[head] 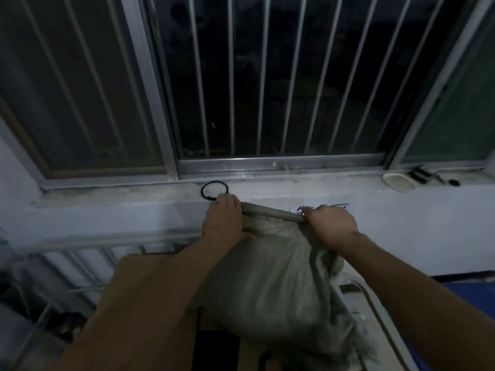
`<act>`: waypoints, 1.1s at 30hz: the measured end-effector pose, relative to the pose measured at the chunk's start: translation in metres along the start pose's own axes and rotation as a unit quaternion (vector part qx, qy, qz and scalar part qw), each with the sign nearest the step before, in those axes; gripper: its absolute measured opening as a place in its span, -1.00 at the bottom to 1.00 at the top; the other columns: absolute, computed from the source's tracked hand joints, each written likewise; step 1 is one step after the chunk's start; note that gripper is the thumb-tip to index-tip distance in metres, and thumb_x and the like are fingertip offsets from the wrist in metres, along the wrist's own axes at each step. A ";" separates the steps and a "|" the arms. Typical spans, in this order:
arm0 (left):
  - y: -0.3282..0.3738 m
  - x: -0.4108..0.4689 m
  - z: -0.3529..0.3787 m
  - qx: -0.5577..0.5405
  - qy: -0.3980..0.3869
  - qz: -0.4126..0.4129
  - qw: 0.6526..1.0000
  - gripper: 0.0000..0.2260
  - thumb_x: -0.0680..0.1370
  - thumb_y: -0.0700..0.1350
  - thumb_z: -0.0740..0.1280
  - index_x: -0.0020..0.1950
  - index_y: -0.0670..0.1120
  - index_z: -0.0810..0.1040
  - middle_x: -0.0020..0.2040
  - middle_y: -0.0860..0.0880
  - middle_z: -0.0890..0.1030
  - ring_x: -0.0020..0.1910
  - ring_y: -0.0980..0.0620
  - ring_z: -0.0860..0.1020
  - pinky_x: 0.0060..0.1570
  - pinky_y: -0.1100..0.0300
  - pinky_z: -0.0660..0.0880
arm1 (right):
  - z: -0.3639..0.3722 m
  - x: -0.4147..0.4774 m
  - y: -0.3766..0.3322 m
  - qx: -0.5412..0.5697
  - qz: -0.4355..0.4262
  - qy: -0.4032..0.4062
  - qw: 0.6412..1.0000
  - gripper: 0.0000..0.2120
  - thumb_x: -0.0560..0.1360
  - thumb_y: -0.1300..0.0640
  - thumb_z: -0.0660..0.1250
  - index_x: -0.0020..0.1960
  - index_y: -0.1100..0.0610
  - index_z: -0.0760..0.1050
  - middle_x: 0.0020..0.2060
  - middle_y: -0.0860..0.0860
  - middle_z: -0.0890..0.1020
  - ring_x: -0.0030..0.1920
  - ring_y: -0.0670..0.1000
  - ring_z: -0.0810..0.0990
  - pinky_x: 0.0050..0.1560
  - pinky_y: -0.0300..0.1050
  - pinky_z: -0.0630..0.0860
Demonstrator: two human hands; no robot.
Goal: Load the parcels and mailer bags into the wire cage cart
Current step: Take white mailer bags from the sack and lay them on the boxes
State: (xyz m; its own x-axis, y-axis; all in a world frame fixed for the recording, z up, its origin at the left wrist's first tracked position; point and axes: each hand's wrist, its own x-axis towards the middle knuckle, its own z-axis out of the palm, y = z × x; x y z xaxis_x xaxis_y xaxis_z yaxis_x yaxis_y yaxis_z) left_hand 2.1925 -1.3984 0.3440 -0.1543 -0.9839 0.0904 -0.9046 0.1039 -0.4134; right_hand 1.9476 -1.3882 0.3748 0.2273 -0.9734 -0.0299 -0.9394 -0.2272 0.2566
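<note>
My left hand (225, 214) is clenched on the rolled top edge of the grey-green woven sack (270, 285), and my right hand (330, 226) grips the same roll at its other end. The sack hangs at centre frame, sagging full below my fists, over a brown cardboard box (150, 290). It looks soft and fairly heavy, with cloth that may slip, so I'd hold the thick roll. The wire cage cart's bars (80, 266) show at lower left, under the barred window (267, 76).
</note>
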 end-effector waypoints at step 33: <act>-0.045 -0.059 -0.094 -0.168 -0.067 0.083 0.980 -0.51 0.40 0.17 0.53 0.12 -0.10 0.46 0.14 -0.13 0.54 0.17 -0.16 0.53 0.04 0.04 0.48 | -0.092 -0.070 -0.002 -0.002 0.043 -0.060 0.997 -0.50 0.38 -0.24 0.45 0.19 0.03 0.53 0.10 0.06 0.60 0.12 0.13 0.59 0.04 0.00 0.50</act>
State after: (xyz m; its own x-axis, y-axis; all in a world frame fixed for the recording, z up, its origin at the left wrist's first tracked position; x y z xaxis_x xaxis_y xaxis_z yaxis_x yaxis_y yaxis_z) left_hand 2.2050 -1.3318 0.4430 -0.2779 -0.9570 -0.0827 -0.9545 0.2848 -0.0886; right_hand 1.9575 -1.3173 0.4653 0.1136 -0.9859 -0.1228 -0.9529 -0.1432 0.2675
